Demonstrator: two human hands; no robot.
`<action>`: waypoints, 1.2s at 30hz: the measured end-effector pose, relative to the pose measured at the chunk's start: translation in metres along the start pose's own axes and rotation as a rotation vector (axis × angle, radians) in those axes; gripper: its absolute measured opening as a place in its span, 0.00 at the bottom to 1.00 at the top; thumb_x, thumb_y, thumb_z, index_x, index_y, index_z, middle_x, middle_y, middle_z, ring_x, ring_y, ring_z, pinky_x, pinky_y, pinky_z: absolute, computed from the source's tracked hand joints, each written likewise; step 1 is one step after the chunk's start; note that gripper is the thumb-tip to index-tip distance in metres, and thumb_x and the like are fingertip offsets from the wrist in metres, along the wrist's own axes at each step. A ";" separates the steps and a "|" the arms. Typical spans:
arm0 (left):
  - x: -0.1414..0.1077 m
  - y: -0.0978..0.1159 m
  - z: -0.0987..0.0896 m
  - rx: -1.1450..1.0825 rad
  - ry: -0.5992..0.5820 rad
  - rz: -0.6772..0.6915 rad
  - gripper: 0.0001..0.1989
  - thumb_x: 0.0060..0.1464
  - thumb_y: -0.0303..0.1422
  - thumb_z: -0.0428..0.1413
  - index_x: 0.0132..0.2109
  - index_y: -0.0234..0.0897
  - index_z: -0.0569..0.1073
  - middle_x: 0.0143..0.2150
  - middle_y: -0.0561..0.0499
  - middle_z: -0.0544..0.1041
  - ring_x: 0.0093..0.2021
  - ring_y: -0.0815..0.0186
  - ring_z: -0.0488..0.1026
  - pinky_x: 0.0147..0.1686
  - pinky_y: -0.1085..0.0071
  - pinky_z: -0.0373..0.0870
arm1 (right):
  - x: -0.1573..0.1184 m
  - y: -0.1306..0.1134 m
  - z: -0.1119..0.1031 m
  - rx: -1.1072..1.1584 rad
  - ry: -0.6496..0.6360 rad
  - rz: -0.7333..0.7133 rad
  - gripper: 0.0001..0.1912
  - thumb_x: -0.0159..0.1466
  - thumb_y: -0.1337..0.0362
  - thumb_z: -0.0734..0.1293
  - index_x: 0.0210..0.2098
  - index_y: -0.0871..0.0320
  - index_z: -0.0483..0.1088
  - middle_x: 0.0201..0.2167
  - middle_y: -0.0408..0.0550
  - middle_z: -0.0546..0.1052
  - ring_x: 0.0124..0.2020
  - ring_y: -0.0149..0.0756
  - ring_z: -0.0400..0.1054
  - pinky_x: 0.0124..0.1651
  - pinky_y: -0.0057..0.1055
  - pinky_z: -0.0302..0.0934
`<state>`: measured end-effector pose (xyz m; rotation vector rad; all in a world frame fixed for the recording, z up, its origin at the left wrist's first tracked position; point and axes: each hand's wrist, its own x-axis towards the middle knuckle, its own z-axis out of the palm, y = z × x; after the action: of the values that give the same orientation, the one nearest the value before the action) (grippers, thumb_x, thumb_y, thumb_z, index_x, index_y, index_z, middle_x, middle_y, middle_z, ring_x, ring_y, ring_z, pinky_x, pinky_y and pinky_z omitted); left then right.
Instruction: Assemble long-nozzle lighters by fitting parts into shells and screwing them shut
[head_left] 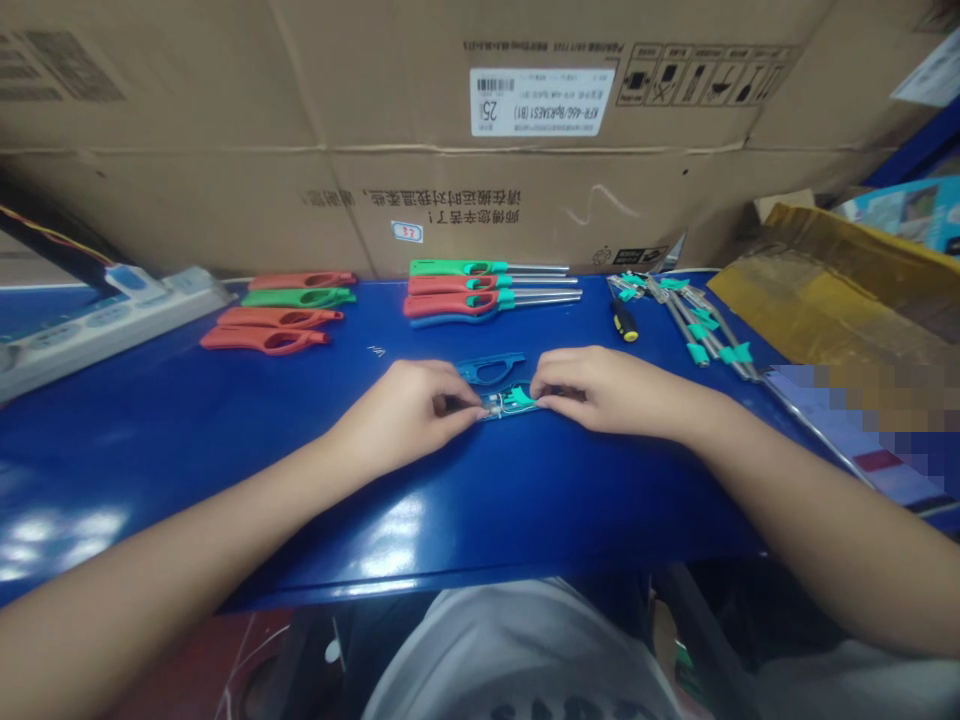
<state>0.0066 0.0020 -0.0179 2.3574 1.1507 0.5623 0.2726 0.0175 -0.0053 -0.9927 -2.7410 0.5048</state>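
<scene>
Between my hands lies an opened blue lighter casing half (pixel 510 408) with a green trigger piece and small inner parts showing. My left hand (pixel 424 405) pinches its left end between thumb and fingers. At the other end, my right hand (pixel 589 385) is closed on the casing half near the green piece, and its fingers hide that end. Just behind sits another blue casing half (pixel 491 370) with a trigger opening, flat on the table.
Finished-looking lighters (pixel 457 285) lie at the back middle, with orange and green casings (pixel 277 318) to their left. Metal tubes with green triggers (pixel 701 325) and a screwdriver (pixel 624 320) are at right. A power strip (pixel 112 325), yellow packaging (pixel 817 290) and cardboard (pixel 300 110) border the blue table (pixel 300 520).
</scene>
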 end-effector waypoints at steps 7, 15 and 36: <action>-0.002 0.005 0.000 0.247 0.039 0.218 0.13 0.64 0.38 0.56 0.49 0.38 0.79 0.51 0.44 0.78 0.50 0.56 0.73 0.52 0.61 0.69 | 0.000 -0.003 0.001 -0.083 -0.012 -0.012 0.07 0.70 0.67 0.64 0.40 0.58 0.75 0.41 0.50 0.77 0.39 0.37 0.72 0.40 0.30 0.61; -0.004 0.001 0.010 0.308 -0.081 0.324 0.17 0.67 0.37 0.53 0.60 0.45 0.74 0.59 0.45 0.74 0.58 0.55 0.70 0.57 0.55 0.66 | 0.000 0.001 0.002 -0.041 0.007 -0.028 0.09 0.70 0.67 0.63 0.41 0.59 0.75 0.41 0.51 0.76 0.40 0.38 0.72 0.43 0.32 0.63; -0.004 -0.004 0.017 0.207 -0.044 0.345 0.16 0.68 0.32 0.51 0.58 0.38 0.76 0.56 0.41 0.75 0.55 0.56 0.72 0.56 0.57 0.71 | -0.003 0.010 -0.006 0.087 0.015 0.034 0.06 0.64 0.73 0.67 0.32 0.59 0.74 0.34 0.46 0.76 0.33 0.32 0.69 0.38 0.28 0.61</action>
<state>0.0106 -0.0029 -0.0348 2.7577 0.8189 0.5211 0.2826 0.0240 -0.0033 -1.0196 -2.6683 0.6138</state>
